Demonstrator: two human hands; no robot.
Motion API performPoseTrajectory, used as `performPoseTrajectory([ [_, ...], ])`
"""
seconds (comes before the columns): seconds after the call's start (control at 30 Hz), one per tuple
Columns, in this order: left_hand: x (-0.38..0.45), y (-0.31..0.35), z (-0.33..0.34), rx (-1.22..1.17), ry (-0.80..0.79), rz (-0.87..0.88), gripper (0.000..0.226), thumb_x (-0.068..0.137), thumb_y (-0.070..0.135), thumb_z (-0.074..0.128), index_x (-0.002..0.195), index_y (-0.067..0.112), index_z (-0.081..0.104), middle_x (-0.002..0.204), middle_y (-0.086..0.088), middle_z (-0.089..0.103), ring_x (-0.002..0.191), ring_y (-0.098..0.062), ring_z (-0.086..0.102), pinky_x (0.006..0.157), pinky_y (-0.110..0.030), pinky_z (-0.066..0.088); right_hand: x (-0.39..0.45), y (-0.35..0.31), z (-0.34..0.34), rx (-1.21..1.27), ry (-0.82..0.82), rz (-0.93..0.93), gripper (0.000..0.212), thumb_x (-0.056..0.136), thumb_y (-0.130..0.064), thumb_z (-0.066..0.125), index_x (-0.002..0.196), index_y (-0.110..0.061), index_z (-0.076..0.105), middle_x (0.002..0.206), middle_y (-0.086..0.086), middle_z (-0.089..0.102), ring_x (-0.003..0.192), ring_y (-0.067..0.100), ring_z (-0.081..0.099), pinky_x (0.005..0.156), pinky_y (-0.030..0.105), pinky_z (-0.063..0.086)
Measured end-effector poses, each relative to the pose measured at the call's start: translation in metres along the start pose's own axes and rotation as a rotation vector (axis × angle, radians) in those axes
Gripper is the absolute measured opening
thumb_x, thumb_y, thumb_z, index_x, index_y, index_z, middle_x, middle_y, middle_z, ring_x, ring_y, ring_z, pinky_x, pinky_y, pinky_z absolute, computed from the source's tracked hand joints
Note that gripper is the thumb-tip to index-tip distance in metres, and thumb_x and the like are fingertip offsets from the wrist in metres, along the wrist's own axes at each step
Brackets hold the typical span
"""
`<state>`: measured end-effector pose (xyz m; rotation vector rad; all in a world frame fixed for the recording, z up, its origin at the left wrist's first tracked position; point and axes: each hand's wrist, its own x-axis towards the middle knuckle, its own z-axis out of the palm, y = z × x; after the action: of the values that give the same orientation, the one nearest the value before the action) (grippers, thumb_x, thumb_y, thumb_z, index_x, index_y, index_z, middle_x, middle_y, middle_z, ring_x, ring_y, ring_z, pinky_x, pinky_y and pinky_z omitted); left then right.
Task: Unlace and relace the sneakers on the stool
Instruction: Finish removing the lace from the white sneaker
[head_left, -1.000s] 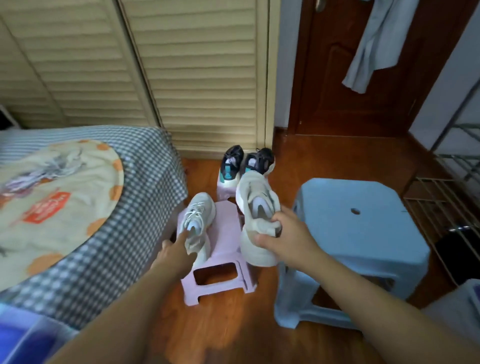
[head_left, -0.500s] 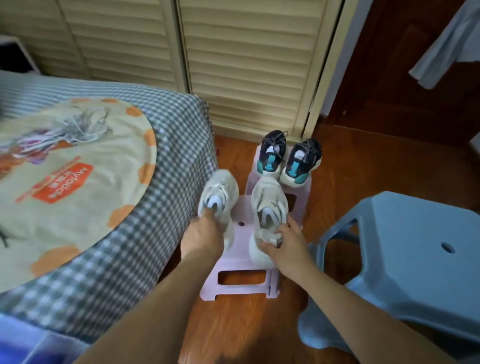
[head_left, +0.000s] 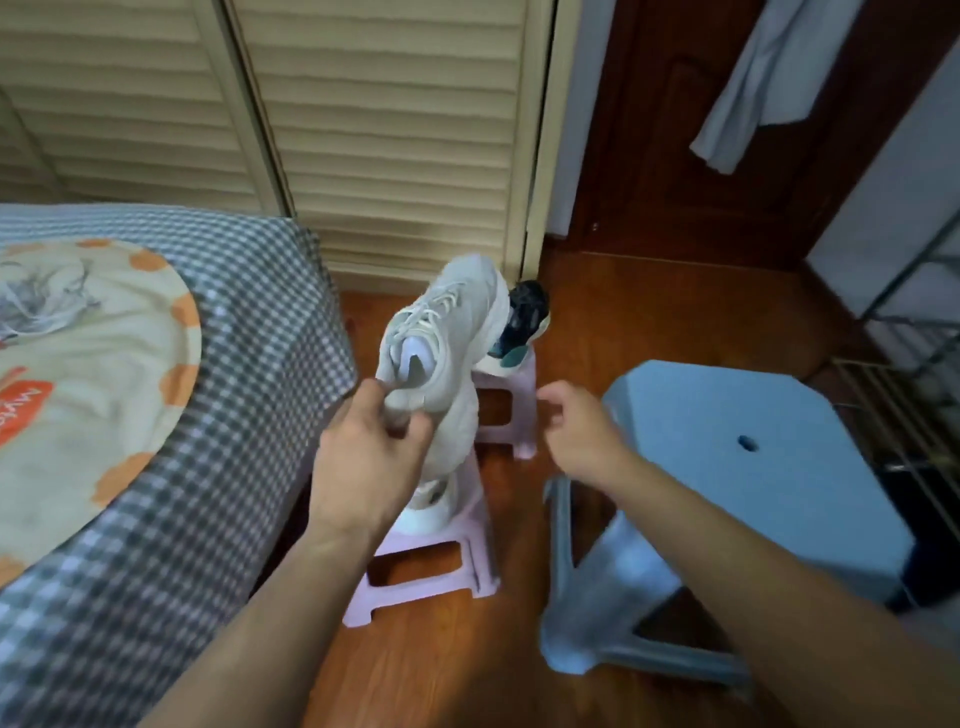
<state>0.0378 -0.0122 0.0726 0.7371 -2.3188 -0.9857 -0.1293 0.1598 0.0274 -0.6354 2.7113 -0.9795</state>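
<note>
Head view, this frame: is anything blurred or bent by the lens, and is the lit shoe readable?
Head view: the right hand and the blue stool near it are smeared by motion; the white sneaker in the left hand is sharper, its laces visible; the closet slats bow from wide-angle distortion; light is dim and even, with no harsh glare.

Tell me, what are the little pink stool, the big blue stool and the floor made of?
The pink stool looks like moulded plastic: one smooth piece with cut-out openings in its sides, matte. The blue stool seems to be plastic too, smooth and one colour, with a small hole in its top. The floor looks like polished wood: reddish-brown boards with a soft shine, though it could be a wood-look covering.
</note>
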Motion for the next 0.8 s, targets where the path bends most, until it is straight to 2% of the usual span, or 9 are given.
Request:
performPoseTrajectory([
  [0.1,-0.013,0.046,0.028,-0.079,-0.049,0.107,0.038,0.080,0.053,0.076,0.087,0.024,0.053,0.076,0.008,0.063,0.073,-0.009,0.061,0.064,-0.031,0.048,-0.036,0.027,-0.110,0.108,0.350,0.031,0.035,0.094,-0.006,0.055,0.126,-0.018,0.061,0.122,0.000,0.058,0.101,0.017,0.059,0.092,0.032,0.049],
  [0.2,-0.029,0.089,0.066,-0.059,-0.136,0.350,0.037,0.080,0.045,0.080,0.085,0.025,0.049,0.081,0.007,0.059,0.077,-0.014,0.057,0.066,-0.028,0.040,-0.075,0.060,-0.178,0.126,0.491,0.054,0.032,0.100,-0.020,0.058,0.132,-0.018,0.058,0.130,0.001,0.055,0.109,0.010,0.053,0.082,0.013,0.044],
  [0.33,-0.043,0.131,0.113,-0.142,-0.364,0.682,0.029,0.087,0.028,0.076,0.111,0.022,0.062,0.129,0.005,0.055,0.115,-0.013,0.056,0.093,-0.029,0.047,-0.124,0.116,-0.203,0.107,0.529,0.123,0.044,0.102,-0.035,0.053,0.144,-0.022,0.049,0.147,0.001,0.045,0.133,0.014,0.043,0.111,0.032,0.034],
  [0.47,-0.034,0.131,0.151,-0.142,-0.627,0.841,0.020,0.087,0.016,0.075,0.099,0.020,0.059,0.147,0.001,0.046,0.136,-0.010,0.045,0.107,-0.030,0.042,-0.140,0.168,-0.196,-0.108,0.395,0.157,0.070,0.093,-0.061,0.045,0.145,-0.015,0.051,0.154,0.011,0.043,0.143,0.028,0.036,0.120,0.048,0.026],
  [0.57,-0.026,0.125,0.172,-0.164,-0.689,0.767,0.035,0.085,0.002,0.075,0.102,0.029,0.061,0.158,-0.001,0.036,0.143,0.003,0.032,0.107,-0.017,0.036,-0.140,0.181,-0.203,-0.064,0.166,0.192,0.060,0.097,-0.057,0.052,0.144,-0.021,0.053,0.149,0.003,0.051,0.139,0.020,0.044,0.117,0.039,0.031],
  [0.63,-0.022,0.129,0.188,-0.043,-0.438,0.674,0.042,0.084,0.005,0.075,0.118,0.027,0.065,0.158,-0.007,0.032,0.140,-0.003,0.034,0.103,-0.025,0.040,-0.139,0.183,-0.201,-0.080,0.088,0.201,0.051,0.100,-0.047,0.053,0.145,-0.021,0.053,0.147,0.001,0.053,0.136,0.017,0.047,0.113,0.031,0.033],
  [0.7,-0.025,0.141,0.198,0.103,-0.201,0.482,0.054,0.086,0.020,0.075,0.135,0.032,0.057,0.146,-0.014,0.038,0.132,-0.028,0.041,0.096,-0.043,0.049,-0.138,0.179,-0.195,-0.068,0.123,0.219,0.051,0.100,-0.044,0.054,0.146,-0.022,0.051,0.144,0.004,0.055,0.133,0.020,0.050,0.111,0.033,0.037],
  [0.73,-0.030,0.149,0.201,0.097,-0.187,0.397,0.058,0.088,0.025,0.073,0.140,0.034,0.051,0.136,-0.014,0.043,0.122,-0.032,0.047,0.093,-0.046,0.051,-0.138,0.176,-0.192,-0.064,0.147,0.244,0.051,0.099,-0.046,0.054,0.145,-0.023,0.052,0.141,0.006,0.057,0.130,0.023,0.052,0.109,0.036,0.039],
  [0.8,-0.045,0.160,0.213,-0.062,-0.356,0.287,0.055,0.093,0.025,0.067,0.143,0.033,0.046,0.124,-0.008,0.054,0.106,-0.026,0.059,0.088,-0.039,0.050,-0.133,0.172,-0.187,-0.090,0.144,0.284,0.047,0.097,-0.051,0.055,0.137,-0.025,0.058,0.130,0.008,0.062,0.121,0.026,0.057,0.101,0.038,0.045],
])
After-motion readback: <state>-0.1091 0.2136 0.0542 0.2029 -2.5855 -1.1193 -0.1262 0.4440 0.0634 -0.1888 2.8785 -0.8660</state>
